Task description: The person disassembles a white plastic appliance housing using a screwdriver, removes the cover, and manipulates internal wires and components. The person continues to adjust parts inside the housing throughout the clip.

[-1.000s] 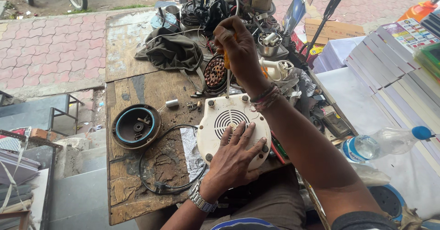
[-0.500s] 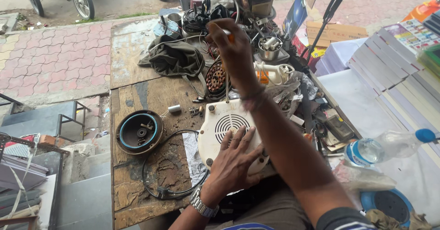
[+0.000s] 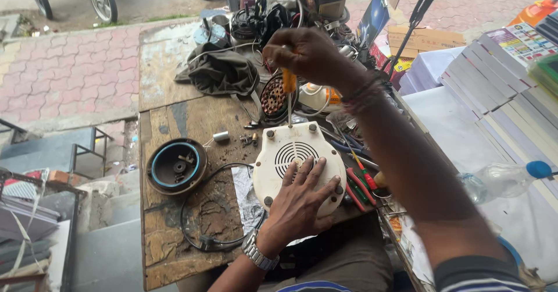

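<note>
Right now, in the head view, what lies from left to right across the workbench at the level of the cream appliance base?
Round black housing → small white cylinder → cream appliance base pressed by the left hand, screwdriver in the right hand above it → red-handled pliers → clear plastic bottle.

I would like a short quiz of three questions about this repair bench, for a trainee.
1. True or false: the left hand lies flat on the cream appliance base.
2. The right hand holds: A) pliers B) a screwdriver C) a bottle
3. What lies left of the base on the wooden bench?

Key:
1. True.
2. B; its tip points down at the base.
3. A round dark housing and a looped black cable.
</note>
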